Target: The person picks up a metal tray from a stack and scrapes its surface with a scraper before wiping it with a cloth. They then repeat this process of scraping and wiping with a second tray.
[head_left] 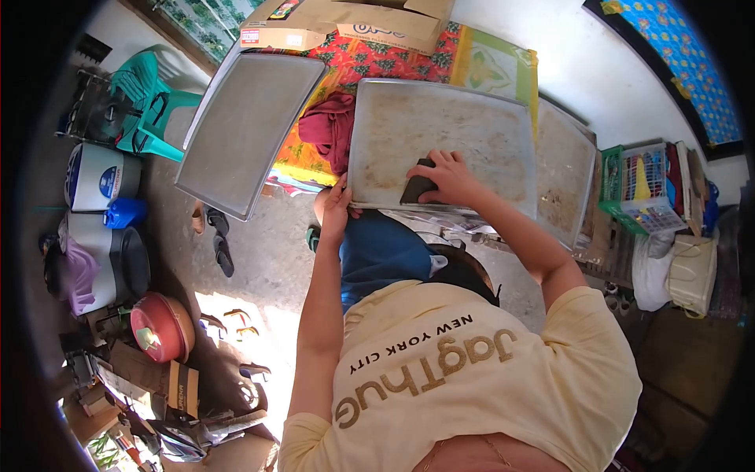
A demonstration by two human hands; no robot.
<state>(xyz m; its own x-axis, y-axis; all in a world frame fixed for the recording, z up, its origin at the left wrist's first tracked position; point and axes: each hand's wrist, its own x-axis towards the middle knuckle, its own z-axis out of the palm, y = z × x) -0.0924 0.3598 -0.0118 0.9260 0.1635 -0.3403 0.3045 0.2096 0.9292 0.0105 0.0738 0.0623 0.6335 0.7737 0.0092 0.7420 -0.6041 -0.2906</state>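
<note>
A metal baking tray with brownish stains lies in front of me, its near edge close to my lap. My left hand grips the tray's near left corner, fingers wrapped round the rim. On the tray's near part, my right hand is closed over a dark flat scouring pad, pressing it to the surface. A maroon cloth is bunched beside the tray's left edge. Farther left rests a second, more evenly grey tray. Another stained tray shows partly beneath the right side.
The table has a red floral cover, with an opened cardboard box at the back. A green plastic chair stands left. Slippers lie on the floor. At right are plastic baskets and bags.
</note>
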